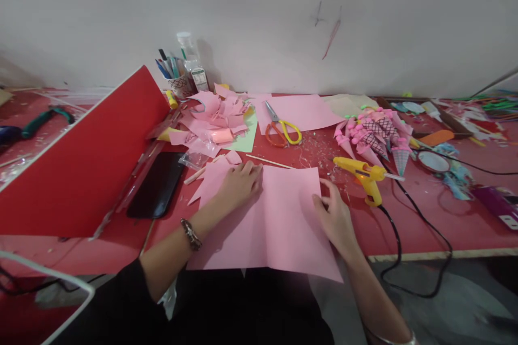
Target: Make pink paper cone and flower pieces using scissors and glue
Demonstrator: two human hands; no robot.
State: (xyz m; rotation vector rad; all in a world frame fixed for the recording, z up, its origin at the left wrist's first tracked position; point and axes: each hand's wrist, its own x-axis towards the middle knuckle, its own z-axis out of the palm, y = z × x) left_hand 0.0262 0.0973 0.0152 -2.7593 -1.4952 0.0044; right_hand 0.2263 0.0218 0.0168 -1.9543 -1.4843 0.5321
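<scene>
A large sheet of pink paper [289,215] with a fold line down its middle lies at the table's front edge, its lower part reaching past the edge. My left hand [242,183] rests palm down on it, just left of the fold, fingers laid on the paper. At the sheet's right side, my right hand [334,215] holds the edge between thumb and fingers, and that half bulges up slightly. Beyond the sheet lie a thin wooden stick [270,161] and scissors [279,125] with one orange and one yellow handle.
Pink paper scraps [220,118] are heaped at the back left. A black phone [157,186] lies beside a slanted red board [93,156]. To the right are a yellow glue gun [366,175] with a black cord and several small decorated paper cones [376,135].
</scene>
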